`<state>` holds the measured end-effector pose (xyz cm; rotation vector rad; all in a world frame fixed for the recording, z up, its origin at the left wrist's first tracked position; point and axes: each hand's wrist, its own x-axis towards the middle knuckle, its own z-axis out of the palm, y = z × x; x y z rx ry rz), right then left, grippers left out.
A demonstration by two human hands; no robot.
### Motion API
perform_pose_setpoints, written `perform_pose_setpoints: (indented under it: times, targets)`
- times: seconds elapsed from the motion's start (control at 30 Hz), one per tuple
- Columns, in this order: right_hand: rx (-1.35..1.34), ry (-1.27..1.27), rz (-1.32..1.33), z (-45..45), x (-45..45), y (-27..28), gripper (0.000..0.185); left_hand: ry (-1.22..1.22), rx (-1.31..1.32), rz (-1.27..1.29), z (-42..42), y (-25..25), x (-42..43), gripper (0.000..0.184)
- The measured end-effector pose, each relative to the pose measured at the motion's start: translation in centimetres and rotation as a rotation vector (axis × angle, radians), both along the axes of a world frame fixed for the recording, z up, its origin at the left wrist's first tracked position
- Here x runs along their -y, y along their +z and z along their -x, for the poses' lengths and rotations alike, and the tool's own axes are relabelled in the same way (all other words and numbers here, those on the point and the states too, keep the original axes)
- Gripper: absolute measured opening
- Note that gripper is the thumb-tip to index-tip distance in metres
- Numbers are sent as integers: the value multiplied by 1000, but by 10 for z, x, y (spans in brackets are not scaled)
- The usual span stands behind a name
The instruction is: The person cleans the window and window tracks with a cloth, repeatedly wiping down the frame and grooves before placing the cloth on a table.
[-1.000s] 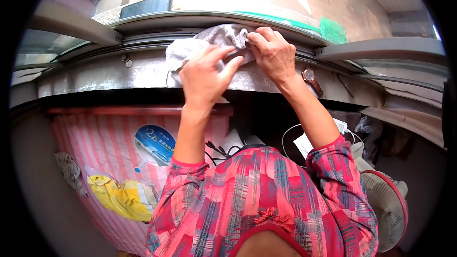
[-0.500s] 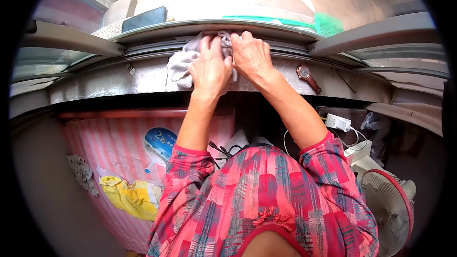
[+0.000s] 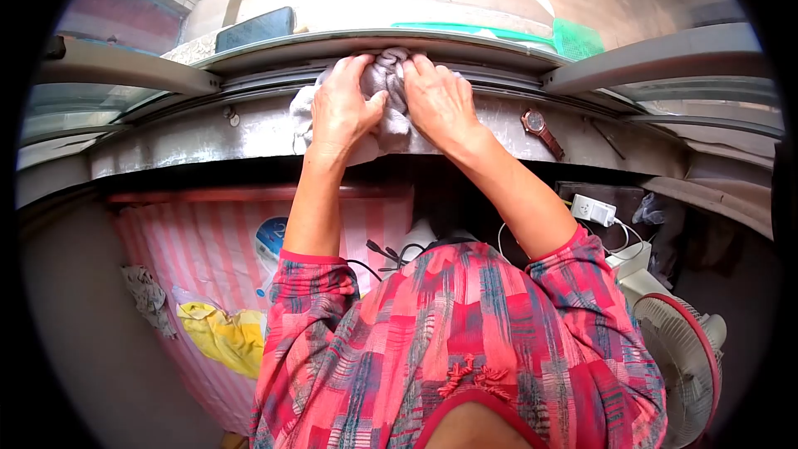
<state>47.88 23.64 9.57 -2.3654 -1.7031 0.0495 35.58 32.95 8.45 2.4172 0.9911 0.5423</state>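
2 hands (image 3: 339, 114) (image 3: 442, 106) on crumpled cloth (image 3: 383, 83), grooved track (image 3: 274, 81)

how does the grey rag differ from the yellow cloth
The grey rag is dull and pale; the yellow cloth is bright. The grey rag is bunched between left hand and right hand at the window track; the yellow cloth lies untouched on the striped sheet. Both look crumpled.

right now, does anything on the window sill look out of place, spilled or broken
The watch looks slightly out of place, lying loose on the sill right of the cloth, not on a wrist. The thin dark stick beyond it seems stray too. No spill or breakage shows.
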Motion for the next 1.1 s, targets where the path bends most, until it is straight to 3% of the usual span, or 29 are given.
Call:
perform_pose_setpoints:
  times: [0.1,0.2,0.23,0.27,0.4,0.53,0.6,0.67,0.73,0.77,0.83,0.87,0.9,0.93,1.0,1.07,1.1]
  targets:
    - [-262,-25,48,-6,-13,6,25,4,71,488,-8,6,-5,51]
    - [-448,-26,-127,-11,-14,-11,30,-34,147,543,-9,-2,-17,53]
    - [-484,-12,-301,-7,-14,-13,35,-63,205,615,-9,-6,-21,55]
    - [-478,-18,-300,-7,-16,-14,35,-71,208,676,-8,-9,-25,55]
    - [-891,-17,-98,-17,-22,0,33,-70,375,1068,-7,-1,-34,46]
    - [-1209,-140,-5,-16,-26,6,33,6,418,1099,-1,5,-36,41]
    - [-1408,-131,-213,-11,-29,-20,32,36,485,1130,0,-3,-35,39]
    - [-1495,-145,-240,-6,-27,-24,35,81,520,1106,-3,-1,-29,37]
    - [-1933,-128,-464,5,-25,-30,40,127,645,1120,-1,-3,-24,32]
    - [-2014,-83,-448,10,-24,-32,44,108,729,1137,3,-5,-21,32]
    - [-1831,-48,-520,30,-26,-28,40,65,864,1154,14,-2,-14,32]
    - [-1721,-23,-511,39,-25,-21,39,-5,923,1204,27,-8,-18,44]
    - [-1431,35,-537,46,-20,-14,38,13,989,1236,39,-15,-17,47]
    - [-1337,91,-643,58,-20,-18,36,29,1057,1268,47,-11,-7,50]
    - [-1194,202,-705,70,-9,-9,36,-101,1119,1219,66,-6,6,56]
    - [-1228,226,-630,76,1,-3,35,-125,1137,1125,70,11,25,59]
    - [-1212,226,-563,77,6,0,35,-117,1015,1060,76,9,30,62]
